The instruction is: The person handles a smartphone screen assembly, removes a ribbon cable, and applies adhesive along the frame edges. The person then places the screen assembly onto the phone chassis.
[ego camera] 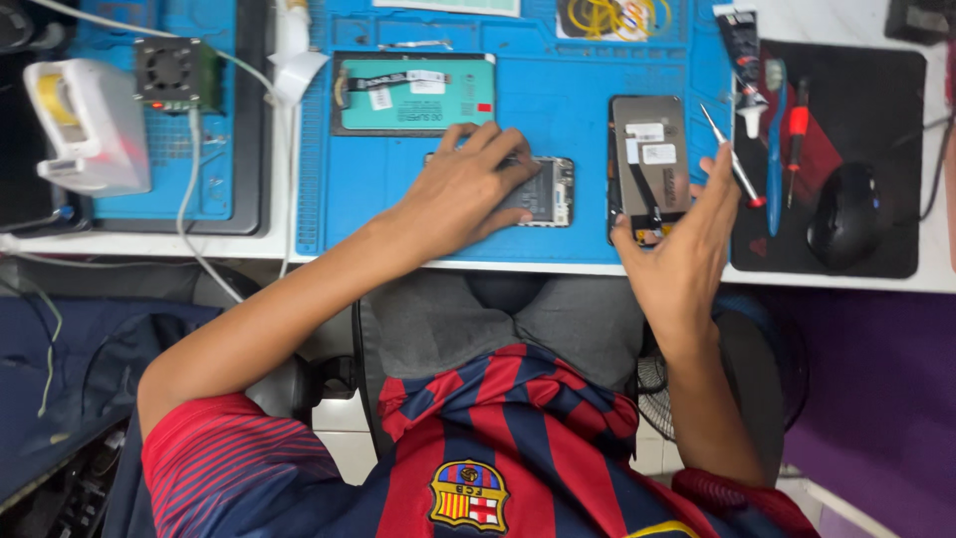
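My left hand [460,189] lies flat on a dark opened phone body [546,191] on the blue work mat [578,80], covering most of it. My right hand [682,234] is raised at the mat's right edge, fingers spread. Its thumb rests on the lower end of a detached phone screen panel [649,149], which lies face down with a flex cable on its back. A thin screwdriver with a red end [735,164] sits between the fingertips of that hand.
A teal-backed phone panel [413,95] lies at the back of the mat. Right of it, a black pad [866,90] carries a mouse [846,214], a glue tube [742,50] and more drivers [787,139]. A white tape dispenser [90,125] and a small fan unit [174,72] stand at left.
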